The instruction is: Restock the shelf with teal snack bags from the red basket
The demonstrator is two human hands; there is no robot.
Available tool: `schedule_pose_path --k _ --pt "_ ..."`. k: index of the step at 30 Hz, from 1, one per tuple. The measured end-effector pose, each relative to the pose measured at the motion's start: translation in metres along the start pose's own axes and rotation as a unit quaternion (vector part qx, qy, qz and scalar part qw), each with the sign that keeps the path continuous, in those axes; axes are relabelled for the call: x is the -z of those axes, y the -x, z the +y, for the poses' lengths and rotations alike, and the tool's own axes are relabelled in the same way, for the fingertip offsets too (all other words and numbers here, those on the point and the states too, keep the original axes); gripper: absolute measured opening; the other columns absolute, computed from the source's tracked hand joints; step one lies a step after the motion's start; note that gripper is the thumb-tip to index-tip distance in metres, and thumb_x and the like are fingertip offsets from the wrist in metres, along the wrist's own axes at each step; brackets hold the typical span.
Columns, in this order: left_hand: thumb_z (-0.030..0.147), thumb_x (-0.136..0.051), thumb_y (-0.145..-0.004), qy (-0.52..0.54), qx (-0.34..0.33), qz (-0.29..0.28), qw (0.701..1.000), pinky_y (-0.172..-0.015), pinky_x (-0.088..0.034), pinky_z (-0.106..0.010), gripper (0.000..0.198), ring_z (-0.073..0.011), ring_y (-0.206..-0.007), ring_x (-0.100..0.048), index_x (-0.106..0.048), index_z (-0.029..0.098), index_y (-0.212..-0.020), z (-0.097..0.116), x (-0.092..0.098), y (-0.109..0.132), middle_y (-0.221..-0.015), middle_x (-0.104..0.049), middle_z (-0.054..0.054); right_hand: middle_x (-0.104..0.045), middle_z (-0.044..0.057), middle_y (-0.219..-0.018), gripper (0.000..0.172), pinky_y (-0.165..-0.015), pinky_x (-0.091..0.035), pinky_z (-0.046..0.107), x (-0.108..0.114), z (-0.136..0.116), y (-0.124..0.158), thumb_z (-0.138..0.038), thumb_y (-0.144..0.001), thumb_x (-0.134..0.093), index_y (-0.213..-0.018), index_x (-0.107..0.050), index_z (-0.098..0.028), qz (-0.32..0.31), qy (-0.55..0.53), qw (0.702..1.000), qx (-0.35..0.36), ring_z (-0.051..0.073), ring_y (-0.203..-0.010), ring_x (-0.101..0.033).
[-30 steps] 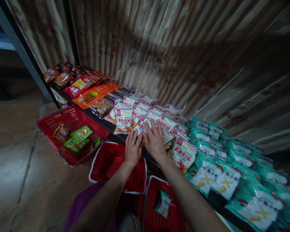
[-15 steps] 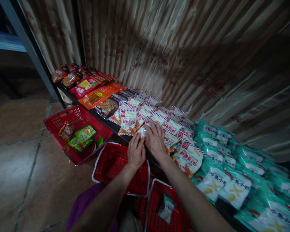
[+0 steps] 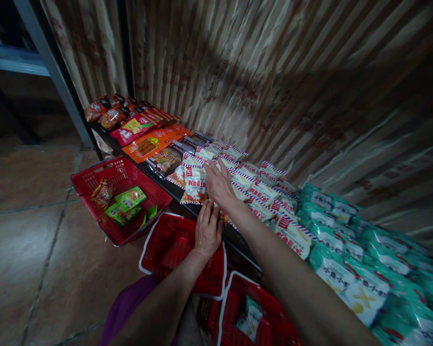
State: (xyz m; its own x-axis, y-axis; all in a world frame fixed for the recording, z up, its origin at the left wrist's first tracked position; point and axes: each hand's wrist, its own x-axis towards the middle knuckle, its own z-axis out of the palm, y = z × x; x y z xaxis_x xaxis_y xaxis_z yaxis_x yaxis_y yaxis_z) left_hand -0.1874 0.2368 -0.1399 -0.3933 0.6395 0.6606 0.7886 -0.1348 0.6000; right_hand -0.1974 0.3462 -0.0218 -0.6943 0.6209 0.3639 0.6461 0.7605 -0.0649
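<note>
White snack bags with red lettering and striped edges lie in overlapping rows on a low black shelf. My right hand reaches over these rows, fingers stretched out and apart on the bags. Just in front of it, my left hand rests its outstretched fingers against the front bags at the shelf edge; part of a bag is hidden beneath the two hands. Beside my right fingertips, one white bag lies on top at the left end of the rows. Neither hand is closed around a bag.
Teal snack bags fill the shelf's right side. Brown, orange and pink packets lie to the left. Red baskets stand in front: one with green packets, a middle basket, another holding a teal-and-white bag. Curtain fabric hangs behind.
My right hand has moved up and left, deeper over the white bags. My left hand stays near the shelf's front edge. The view has shifted slightly.
</note>
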Motion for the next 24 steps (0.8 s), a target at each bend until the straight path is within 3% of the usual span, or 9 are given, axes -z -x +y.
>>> schedule_pose_path --k 3,7,10,13,19,24 --pt "0.013 -0.047 -0.088 0.003 0.001 -0.002 1.000 -0.107 -0.041 -0.047 0.047 -0.0246 -0.137 -0.031 -0.040 0.017 -0.134 -0.001 -0.002 0.001 -0.141 -0.044 -0.014 -0.049 0.006 -0.139 0.045 -0.107 -0.025 0.053 -0.008 -0.004 -0.026 -0.022 -0.090 -0.039 -0.134 -0.049 -0.022 -0.039 -0.002 0.999 -0.009 0.032 -0.139 -0.021" --pt "0.011 -0.048 -0.087 0.013 -0.001 0.000 1.000 -0.106 -0.041 -0.046 0.047 -0.0235 -0.138 -0.029 -0.041 0.018 -0.133 -0.003 -0.003 -0.001 -0.142 -0.042 -0.014 -0.063 0.007 -0.120 0.042 -0.105 -0.029 0.049 -0.015 -0.004 -0.045 -0.023 -0.089 -0.044 -0.130 -0.053 -0.025 -0.069 0.009 0.996 -0.049 0.029 -0.129 -0.038" --pt "0.009 -0.049 -0.085 0.015 -0.004 0.007 1.000 -0.107 -0.040 -0.043 0.044 -0.0231 -0.140 -0.025 -0.045 0.016 -0.129 -0.004 -0.002 -0.002 -0.141 -0.043 -0.015 -0.065 0.012 -0.115 0.040 -0.099 -0.036 0.043 -0.013 0.000 -0.050 -0.025 -0.086 -0.049 -0.124 -0.058 -0.019 -0.063 -0.009 0.996 -0.061 0.028 -0.115 -0.051" --pt "0.008 -0.051 -0.084 0.012 -0.005 0.006 1.000 -0.108 -0.039 -0.041 0.044 -0.0236 -0.141 -0.023 -0.047 0.015 -0.127 -0.004 -0.001 -0.003 -0.141 -0.042 -0.016 -0.069 0.009 -0.102 0.030 -0.094 -0.041 0.034 -0.009 0.007 -0.053 -0.024 -0.084 -0.052 -0.108 -0.068 -0.018 -0.045 -0.066 0.993 -0.083 0.022 -0.100 -0.059" --pt "0.009 -0.051 -0.084 -0.002 0.007 -0.010 1.000 -0.106 -0.040 -0.045 0.044 -0.0260 -0.140 -0.025 -0.049 0.015 -0.127 -0.002 -0.001 -0.003 -0.141 -0.043 -0.016 -0.071 0.002 -0.094 0.024 -0.082 -0.046 0.027 -0.002 0.020 -0.053 -0.024 -0.083 -0.051 -0.094 -0.071 -0.020 -0.005 -0.112 0.982 -0.155 0.016 -0.087 -0.063" --pt "0.014 -0.056 -0.082 -0.032 0.027 -0.006 0.999 -0.104 -0.035 -0.055 0.043 -0.0316 -0.141 -0.017 -0.052 0.021 -0.124 0.002 0.005 -0.004 -0.146 -0.036 -0.014 -0.072 0.000 -0.088 0.020 -0.078 -0.046 0.027 0.005 0.024 -0.044 -0.025 -0.080 -0.052 -0.087 -0.071 -0.023 0.007 -0.111 0.973 -0.203 0.016 -0.083 -0.063"
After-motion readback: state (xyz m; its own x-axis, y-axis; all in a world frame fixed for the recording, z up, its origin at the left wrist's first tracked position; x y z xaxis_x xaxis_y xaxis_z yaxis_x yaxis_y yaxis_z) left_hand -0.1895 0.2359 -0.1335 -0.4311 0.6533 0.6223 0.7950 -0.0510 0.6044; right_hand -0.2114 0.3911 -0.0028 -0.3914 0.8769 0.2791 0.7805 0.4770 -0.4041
